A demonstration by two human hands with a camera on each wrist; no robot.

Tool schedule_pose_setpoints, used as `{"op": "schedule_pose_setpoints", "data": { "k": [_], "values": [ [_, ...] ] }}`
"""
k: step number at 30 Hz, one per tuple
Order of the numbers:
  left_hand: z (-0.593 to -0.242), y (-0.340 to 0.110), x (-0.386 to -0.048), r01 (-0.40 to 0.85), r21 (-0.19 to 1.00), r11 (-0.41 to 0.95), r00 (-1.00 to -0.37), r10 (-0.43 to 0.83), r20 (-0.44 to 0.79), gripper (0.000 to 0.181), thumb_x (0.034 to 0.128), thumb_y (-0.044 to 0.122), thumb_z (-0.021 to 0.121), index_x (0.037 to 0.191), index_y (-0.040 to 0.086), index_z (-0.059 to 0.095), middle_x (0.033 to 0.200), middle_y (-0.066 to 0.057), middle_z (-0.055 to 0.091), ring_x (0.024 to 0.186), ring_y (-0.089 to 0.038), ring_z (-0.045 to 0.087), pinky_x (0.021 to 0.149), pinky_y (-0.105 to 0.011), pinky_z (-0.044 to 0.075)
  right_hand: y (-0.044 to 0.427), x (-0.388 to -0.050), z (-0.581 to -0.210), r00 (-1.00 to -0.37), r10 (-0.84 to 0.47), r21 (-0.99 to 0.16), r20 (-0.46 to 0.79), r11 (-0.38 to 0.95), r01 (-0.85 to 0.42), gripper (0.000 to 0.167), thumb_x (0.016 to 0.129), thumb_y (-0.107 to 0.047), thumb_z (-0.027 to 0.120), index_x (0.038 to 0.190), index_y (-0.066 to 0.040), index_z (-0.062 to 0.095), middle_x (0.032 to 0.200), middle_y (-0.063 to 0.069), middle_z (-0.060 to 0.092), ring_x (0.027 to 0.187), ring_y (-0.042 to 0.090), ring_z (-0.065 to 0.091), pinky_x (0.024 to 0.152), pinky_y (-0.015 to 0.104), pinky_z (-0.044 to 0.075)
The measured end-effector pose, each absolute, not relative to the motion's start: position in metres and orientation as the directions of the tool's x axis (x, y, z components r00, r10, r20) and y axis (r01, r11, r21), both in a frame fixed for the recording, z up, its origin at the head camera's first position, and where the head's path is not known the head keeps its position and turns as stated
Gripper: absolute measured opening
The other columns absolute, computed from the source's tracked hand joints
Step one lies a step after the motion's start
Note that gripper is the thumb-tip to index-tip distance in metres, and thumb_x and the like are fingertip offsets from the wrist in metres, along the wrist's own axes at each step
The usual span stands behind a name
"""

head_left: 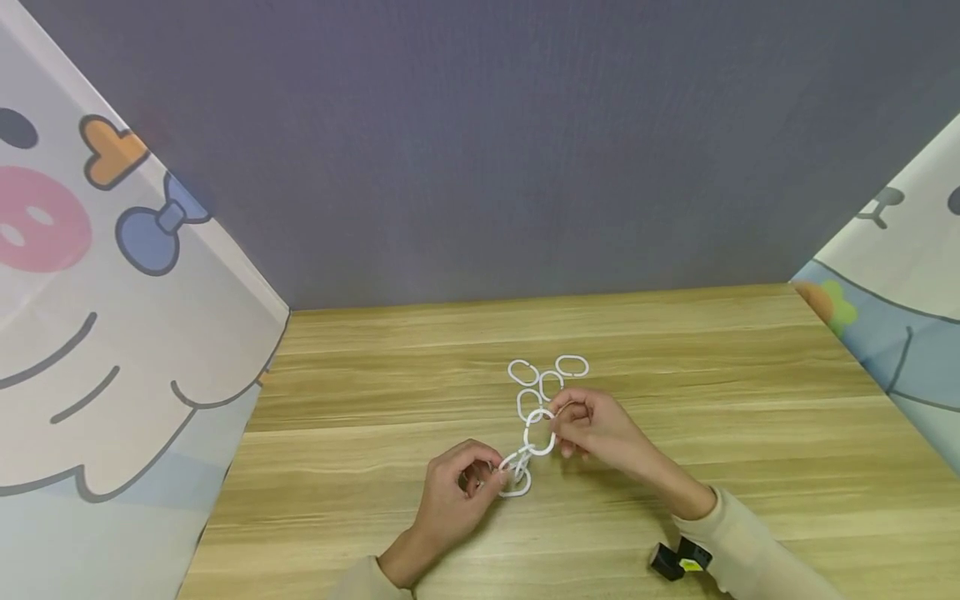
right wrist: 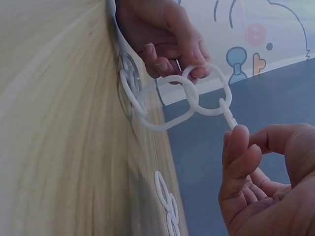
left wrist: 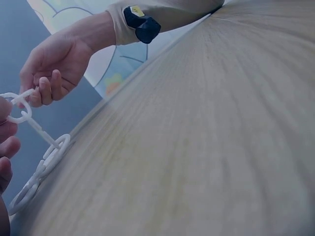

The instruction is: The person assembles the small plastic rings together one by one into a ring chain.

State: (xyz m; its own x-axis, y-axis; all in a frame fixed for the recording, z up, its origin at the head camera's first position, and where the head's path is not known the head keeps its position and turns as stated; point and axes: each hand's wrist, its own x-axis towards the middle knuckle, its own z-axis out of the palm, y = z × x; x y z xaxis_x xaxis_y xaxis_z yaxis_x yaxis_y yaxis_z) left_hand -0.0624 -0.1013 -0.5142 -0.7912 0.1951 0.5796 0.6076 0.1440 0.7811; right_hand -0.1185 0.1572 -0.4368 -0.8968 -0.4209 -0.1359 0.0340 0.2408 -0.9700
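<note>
White plastic links, oval rings with a small gap, hang joined in a short chain between the two hands. My left hand [head_left: 459,487] pinches one link [right wrist: 228,88] between thumb and forefinger. A second link [right wrist: 228,115], hooked through that one, is pinched by the fingertips of my right hand [right wrist: 268,182]; from above it shows as a ring [head_left: 540,452]. More joined links [right wrist: 157,128] dangle below the left hand, down towards the wooden table. The right wrist view shows both pinches; in the left wrist view, the left fingers are cut off by the frame edge.
Several loose white links [head_left: 518,404] lie on the wooden table [head_left: 375,367] just beyond the right hand. A grey panel [head_left: 480,167] stands at the back, with cartoon-printed walls on both sides. A small black device [head_left: 678,560] sits at the right sleeve.
</note>
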Motion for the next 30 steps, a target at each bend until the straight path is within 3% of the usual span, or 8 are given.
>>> {"op": "schedule_pose_setpoints", "data": {
  "k": [5,13,26,30],
  "values": [
    [-0.515,-0.102,-0.062,0.622,0.774,0.113,-0.773,0.243,0.586,0.013,0.093,-0.001,0.082,0.099,0.009,0.076,0.096,-0.008,0.075,0.071,0.001,0.058,0.048,-0.012,0.045,0.158,-0.119,-0.439,-0.883,-0.461,-0.976,-0.086,0.216,-0.017,0.017,0.102,0.002,0.069,0.109,0.015,0.061,0.087,0.029,0.072,0.061,0.011,0.066,0.047,0.02,0.044],
    [-0.517,-0.104,-0.062,0.63,0.764,0.14,-0.771,0.233,0.593,0.023,0.0969,-0.012,0.069,0.094,0.01,0.078,0.097,-0.009,0.076,0.077,-0.005,0.061,0.058,-0.021,0.052,0.156,-0.115,-0.441,-0.846,-0.531,-0.983,-0.045,0.174,-0.057,0.011,0.101,0.0,0.07,0.105,0.007,0.064,0.088,0.028,0.072,0.061,0.015,0.067,0.047,0.019,0.045],
    [-0.513,-0.102,-0.061,0.56,0.814,0.156,-0.827,0.169,0.537,0.02,0.0954,-0.004,0.081,0.109,0.011,0.077,0.089,-0.004,0.074,0.069,-0.002,0.055,0.052,-0.021,0.048,0.146,-0.109,-0.45,-0.826,-0.563,-0.99,-0.042,0.135,-0.042,0.014,0.101,-0.003,0.074,0.105,0.008,0.065,0.089,0.035,0.072,0.059,0.013,0.068,0.045,0.02,0.045],
    [-0.512,-0.102,-0.061,0.558,0.814,0.162,-0.829,0.153,0.537,0.02,0.0939,-0.004,0.082,0.106,0.009,0.076,0.087,-0.003,0.073,0.067,-0.002,0.055,0.051,-0.021,0.047,0.144,-0.107,-0.454,-0.818,-0.573,-0.991,-0.057,0.131,-0.022,0.015,0.1,-0.004,0.076,0.104,0.007,0.066,0.089,0.033,0.074,0.06,0.017,0.07,0.044,0.021,0.045]
  ]
}}
